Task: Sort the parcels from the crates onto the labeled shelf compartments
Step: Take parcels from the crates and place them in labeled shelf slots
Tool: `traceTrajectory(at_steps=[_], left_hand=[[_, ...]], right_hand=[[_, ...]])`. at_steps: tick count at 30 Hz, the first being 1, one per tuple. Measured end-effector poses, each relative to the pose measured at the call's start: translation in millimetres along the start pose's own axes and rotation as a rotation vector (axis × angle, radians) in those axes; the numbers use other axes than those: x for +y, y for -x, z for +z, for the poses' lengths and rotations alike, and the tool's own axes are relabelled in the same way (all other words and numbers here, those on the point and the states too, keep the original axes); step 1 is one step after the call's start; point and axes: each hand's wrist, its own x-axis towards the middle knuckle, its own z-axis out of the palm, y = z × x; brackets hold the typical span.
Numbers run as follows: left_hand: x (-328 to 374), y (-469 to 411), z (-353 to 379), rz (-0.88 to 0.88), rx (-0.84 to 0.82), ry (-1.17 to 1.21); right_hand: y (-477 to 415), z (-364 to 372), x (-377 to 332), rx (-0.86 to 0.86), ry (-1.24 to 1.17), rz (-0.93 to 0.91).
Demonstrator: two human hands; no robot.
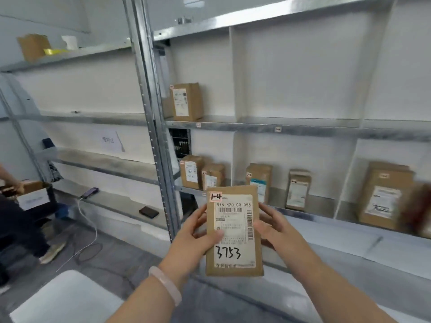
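Note:
I hold a flat brown parcel (234, 229) upright in front of me, label facing me. It carries a red-framed tag reading 1-4 and the handwritten number 3753. My left hand (198, 238) grips its left edge, thumb on the label. My right hand (277, 229) holds its right edge. Behind it stands the metal shelf (256, 129) with white dividers and small labels on the rail. One parcel (186, 101) stands in the upper left compartment. Several parcels (203, 174) stand in the lower compartments.
A grey shelf post (151, 127) separates a second shelf unit at left, where a phone on a white cable (89, 192) and a dark phone (148, 212) lie. Another person (14, 206) with an open box stands at far left. A white surface (65, 299) lies bottom left.

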Motion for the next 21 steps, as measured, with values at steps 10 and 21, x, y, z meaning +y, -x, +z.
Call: traceTrajectory(at_steps=[10,21], left_hand=[[-15.3,-68.6,222.8,-0.031,-0.321,0.028],[-45.7,-128.0,378.9,-0.102,-0.591,0.015]], right_hand=[[28.8,-221.6,0.3,0.371,0.108,-0.024],[55.8,-344.2,31.8,0.636,0.133,0.100]])
